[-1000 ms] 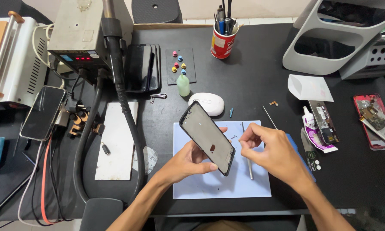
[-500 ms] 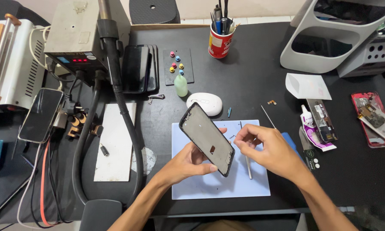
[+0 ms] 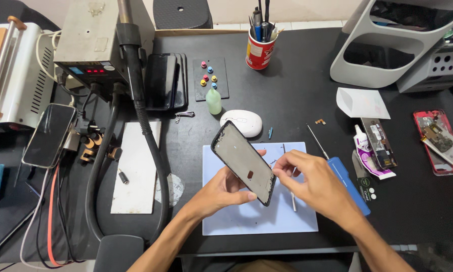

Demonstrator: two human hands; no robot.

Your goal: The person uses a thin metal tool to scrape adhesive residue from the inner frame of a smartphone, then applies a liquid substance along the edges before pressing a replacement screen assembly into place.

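A black desk (image 3: pixel 297 90) holds a white computer mouse (image 3: pixel 242 122), a red cup of pens (image 3: pixel 260 49), a small green bottle (image 3: pixel 213 100), a red opened phone (image 3: pixel 439 141) and a grey heat station (image 3: pixel 93 43).

Phone repair workshop: hot-air station (image 3: pixel 93 45), opened phone (image 3: pixel 439 142).

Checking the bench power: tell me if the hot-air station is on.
On: the hot-air station shows lit red digits on its front panel.

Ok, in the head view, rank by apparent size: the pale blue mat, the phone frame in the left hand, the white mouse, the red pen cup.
1. pale blue mat
2. phone frame, raised nearer the camera, so possibly flattered
3. white mouse and red pen cup look alike; unranked
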